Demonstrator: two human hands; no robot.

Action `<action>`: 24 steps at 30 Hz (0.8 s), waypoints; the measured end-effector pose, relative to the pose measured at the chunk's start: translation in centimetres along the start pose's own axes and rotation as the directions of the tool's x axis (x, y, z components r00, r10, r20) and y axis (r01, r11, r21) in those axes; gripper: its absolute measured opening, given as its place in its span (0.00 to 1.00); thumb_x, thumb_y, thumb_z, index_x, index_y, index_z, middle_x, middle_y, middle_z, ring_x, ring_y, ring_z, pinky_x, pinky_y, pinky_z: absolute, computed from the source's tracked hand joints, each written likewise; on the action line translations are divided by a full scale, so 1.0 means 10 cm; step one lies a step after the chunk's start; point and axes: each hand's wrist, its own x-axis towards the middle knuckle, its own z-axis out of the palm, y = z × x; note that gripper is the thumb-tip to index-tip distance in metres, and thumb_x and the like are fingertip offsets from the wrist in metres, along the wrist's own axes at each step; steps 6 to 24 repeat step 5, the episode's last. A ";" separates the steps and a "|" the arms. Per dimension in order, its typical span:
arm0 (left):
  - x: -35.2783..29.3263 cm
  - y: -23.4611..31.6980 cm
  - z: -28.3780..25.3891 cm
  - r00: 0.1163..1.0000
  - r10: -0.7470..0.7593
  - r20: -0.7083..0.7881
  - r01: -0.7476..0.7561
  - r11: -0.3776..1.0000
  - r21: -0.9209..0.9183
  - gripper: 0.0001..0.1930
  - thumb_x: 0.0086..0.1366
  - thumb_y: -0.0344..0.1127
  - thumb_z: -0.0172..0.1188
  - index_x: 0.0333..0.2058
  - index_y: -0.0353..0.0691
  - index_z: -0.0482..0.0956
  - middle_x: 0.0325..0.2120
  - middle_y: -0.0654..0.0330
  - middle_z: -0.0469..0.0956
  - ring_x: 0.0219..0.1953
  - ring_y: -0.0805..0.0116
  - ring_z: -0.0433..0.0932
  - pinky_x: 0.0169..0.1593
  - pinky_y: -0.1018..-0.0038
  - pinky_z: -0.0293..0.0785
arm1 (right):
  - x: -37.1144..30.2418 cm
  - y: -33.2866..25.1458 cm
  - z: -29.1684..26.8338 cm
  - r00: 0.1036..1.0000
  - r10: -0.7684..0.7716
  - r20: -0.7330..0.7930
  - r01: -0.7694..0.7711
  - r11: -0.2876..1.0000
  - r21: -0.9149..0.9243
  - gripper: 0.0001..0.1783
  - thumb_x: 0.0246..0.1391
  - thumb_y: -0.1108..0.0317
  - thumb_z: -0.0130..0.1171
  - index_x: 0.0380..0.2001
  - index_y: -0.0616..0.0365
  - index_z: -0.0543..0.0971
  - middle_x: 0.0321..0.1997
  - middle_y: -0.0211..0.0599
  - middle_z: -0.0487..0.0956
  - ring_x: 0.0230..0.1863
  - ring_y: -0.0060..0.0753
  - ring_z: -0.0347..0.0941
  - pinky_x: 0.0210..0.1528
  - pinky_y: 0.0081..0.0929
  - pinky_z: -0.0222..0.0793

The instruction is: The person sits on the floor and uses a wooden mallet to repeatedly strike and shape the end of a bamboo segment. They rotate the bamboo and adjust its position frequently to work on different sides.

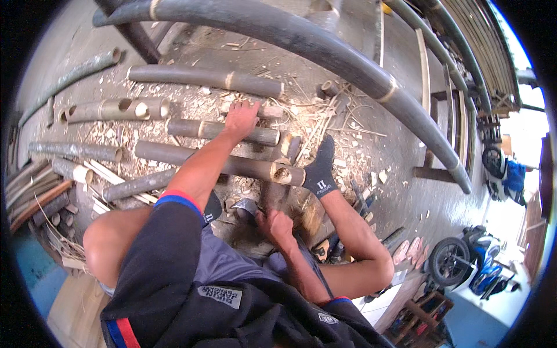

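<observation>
My left hand (242,119) reaches out across the bamboo pieces, its fingers curled over a short pale piece of wood (270,111) among the shavings. Just nearer lies a dark bamboo length (188,128), under my wrist. My right hand (277,225) is closed in a fist low in the middle, at a tool with a broad grey metal blade (246,207); its handle is mostly hidden. Between my hands a longer bamboo pole (249,167) lies crosswise, with a round hole (282,173) cut near its right end. My black-socked foot (321,171) is against that end.
A large bamboo frame rail (290,36) arches across the far side. Notched bamboo (116,110) and other lengths lie left. Wood chips cover the floor. A wooden stump (312,219) stands beside my foot. Pink sandals (408,249) and a motorbike (464,258) are at right.
</observation>
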 end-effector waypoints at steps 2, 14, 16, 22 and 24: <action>-0.13 0.03 -0.21 0.999 0.019 0.041 -0.014 0.991 -0.130 0.31 0.65 0.39 0.61 0.65 0.45 0.64 0.47 0.46 0.78 0.50 0.45 0.78 0.57 0.51 0.73 | 0.07 -0.11 -0.23 0.988 -0.023 -0.149 0.037 0.995 0.089 0.28 0.63 0.47 0.57 0.55 0.57 0.73 0.41 0.64 0.81 0.43 0.69 0.79 0.44 0.56 0.76; -0.18 0.22 -0.58 0.964 0.051 0.261 -0.023 0.994 -0.109 0.44 0.61 0.51 0.66 0.70 0.52 0.54 0.56 0.45 0.75 0.52 0.42 0.79 0.57 0.53 0.76 | 0.12 -0.13 -0.72 0.847 -0.002 -0.531 0.126 0.972 0.197 0.39 0.59 0.49 0.63 0.70 0.46 0.63 0.71 0.72 0.59 0.67 0.68 0.65 0.59 0.46 0.71; -0.18 0.22 -0.58 0.964 0.051 0.261 -0.023 0.994 -0.109 0.44 0.61 0.51 0.66 0.70 0.52 0.54 0.56 0.45 0.75 0.52 0.42 0.79 0.57 0.53 0.76 | 0.12 -0.13 -0.72 0.847 -0.002 -0.531 0.126 0.972 0.197 0.39 0.59 0.49 0.63 0.70 0.46 0.63 0.71 0.72 0.59 0.67 0.68 0.65 0.59 0.46 0.71; -0.18 0.22 -0.58 0.964 0.051 0.261 -0.023 0.994 -0.109 0.44 0.61 0.51 0.66 0.70 0.52 0.54 0.56 0.45 0.75 0.52 0.42 0.79 0.57 0.53 0.76 | 0.12 -0.13 -0.72 0.847 -0.002 -0.531 0.126 0.972 0.197 0.39 0.59 0.49 0.63 0.70 0.46 0.63 0.71 0.72 0.59 0.67 0.68 0.65 0.59 0.46 0.71; -0.18 0.22 -0.58 0.964 0.051 0.261 -0.023 0.994 -0.109 0.44 0.61 0.51 0.66 0.70 0.52 0.54 0.56 0.45 0.75 0.52 0.42 0.79 0.57 0.53 0.76 | 0.12 -0.13 -0.72 0.847 -0.002 -0.531 0.126 0.972 0.197 0.39 0.59 0.49 0.63 0.70 0.46 0.63 0.71 0.72 0.59 0.67 0.68 0.65 0.59 0.46 0.71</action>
